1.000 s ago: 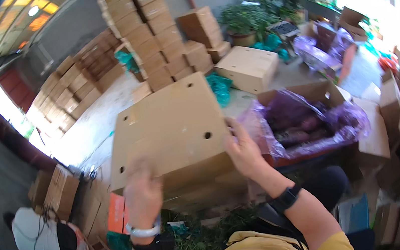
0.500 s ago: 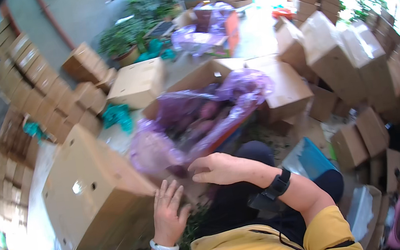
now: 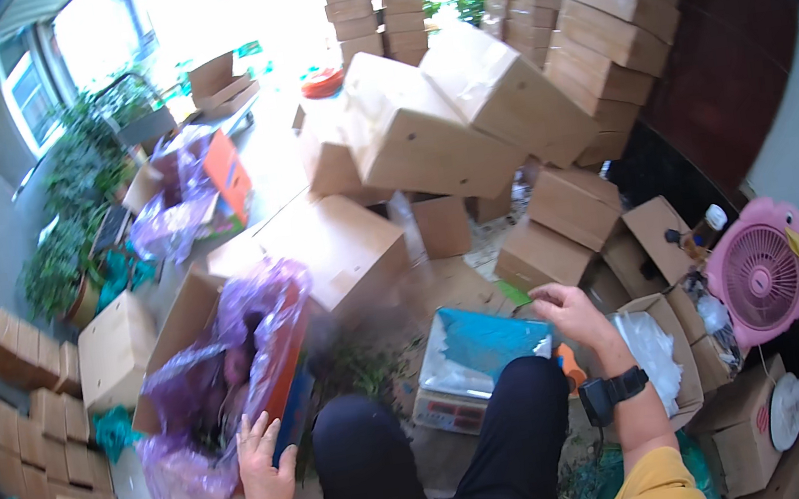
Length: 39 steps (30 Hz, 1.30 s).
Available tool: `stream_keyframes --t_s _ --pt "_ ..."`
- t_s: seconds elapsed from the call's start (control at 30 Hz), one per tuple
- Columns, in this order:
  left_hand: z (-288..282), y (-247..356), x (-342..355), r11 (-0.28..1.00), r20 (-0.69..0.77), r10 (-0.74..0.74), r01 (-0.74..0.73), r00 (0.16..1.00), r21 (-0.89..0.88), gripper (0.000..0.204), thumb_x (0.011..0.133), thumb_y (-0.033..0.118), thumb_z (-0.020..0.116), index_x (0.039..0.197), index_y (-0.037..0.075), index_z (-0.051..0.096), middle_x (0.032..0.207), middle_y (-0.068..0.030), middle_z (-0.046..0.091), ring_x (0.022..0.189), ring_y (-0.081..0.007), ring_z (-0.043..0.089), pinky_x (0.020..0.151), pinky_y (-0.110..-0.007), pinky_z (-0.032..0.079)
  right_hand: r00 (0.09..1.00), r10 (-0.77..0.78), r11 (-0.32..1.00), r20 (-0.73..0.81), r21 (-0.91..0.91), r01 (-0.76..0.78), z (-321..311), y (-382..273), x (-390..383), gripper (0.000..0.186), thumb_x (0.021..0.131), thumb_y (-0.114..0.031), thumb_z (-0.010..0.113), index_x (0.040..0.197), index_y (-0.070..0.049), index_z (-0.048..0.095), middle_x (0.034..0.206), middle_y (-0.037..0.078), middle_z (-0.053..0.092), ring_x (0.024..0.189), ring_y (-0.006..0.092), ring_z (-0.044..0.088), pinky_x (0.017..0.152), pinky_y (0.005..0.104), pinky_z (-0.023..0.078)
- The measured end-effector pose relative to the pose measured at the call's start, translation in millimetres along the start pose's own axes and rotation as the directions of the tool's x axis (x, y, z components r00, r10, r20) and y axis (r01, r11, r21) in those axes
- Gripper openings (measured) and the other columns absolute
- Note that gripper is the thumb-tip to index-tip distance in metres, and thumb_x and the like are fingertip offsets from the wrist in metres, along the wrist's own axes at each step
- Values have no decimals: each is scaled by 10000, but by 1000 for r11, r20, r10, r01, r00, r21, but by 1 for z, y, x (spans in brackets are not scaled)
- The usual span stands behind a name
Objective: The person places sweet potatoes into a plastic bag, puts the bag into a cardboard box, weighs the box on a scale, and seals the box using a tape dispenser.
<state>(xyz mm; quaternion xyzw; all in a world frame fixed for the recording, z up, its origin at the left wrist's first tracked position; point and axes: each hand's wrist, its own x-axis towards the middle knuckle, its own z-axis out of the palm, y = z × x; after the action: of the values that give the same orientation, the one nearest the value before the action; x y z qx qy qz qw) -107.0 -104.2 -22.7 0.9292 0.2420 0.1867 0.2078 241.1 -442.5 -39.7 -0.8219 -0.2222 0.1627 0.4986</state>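
Note:
My left hand point(image 3: 267, 469) is held with fingers spread beside a cardboard box point(image 3: 198, 326) lined with purple plastic film point(image 3: 180, 384). Reddish, rounded produce point(image 3: 236, 364) lies partly hidden inside that film. My right hand point(image 3: 575, 315) reaches past my knee to the far right corner of a weighing scale point(image 3: 473, 346) with a worn blue top. Its fingers are curled at the end of a small green leaf-like strip point(image 3: 512, 292) and look closed on it. An orange object point(image 3: 570, 366), partly hidden, sits between the scale and my right wrist.
Large cardboard boxes point(image 3: 435, 139) and an upturned carton point(image 3: 329, 249) stand ahead. To the right are an open box with white plastic bags point(image 3: 654, 357) and a pink fan point(image 3: 760, 268). Leafy scraps point(image 3: 360, 371) litter the floor. Carton stacks point(image 3: 609, 40) rise behind.
The view has swung right. My hands, close together by the purple-lined box before, are now apart: the right has moved out to the far side of the scale, while the left stays beside the box.

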Motion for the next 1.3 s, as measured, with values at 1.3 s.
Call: stream_keyframes --t_s 1.3 --pt "216 172 201 746 302 496 -222 814 -627 305 813 132 667 1096 22 638 1156 -161 618 1120 -338 560 945 -381 453 911 147 582 -385 779 235 -119 -81 355 266 804 -405 726 819 -204 552 622 -86 501 523 65 488 536 272 448"
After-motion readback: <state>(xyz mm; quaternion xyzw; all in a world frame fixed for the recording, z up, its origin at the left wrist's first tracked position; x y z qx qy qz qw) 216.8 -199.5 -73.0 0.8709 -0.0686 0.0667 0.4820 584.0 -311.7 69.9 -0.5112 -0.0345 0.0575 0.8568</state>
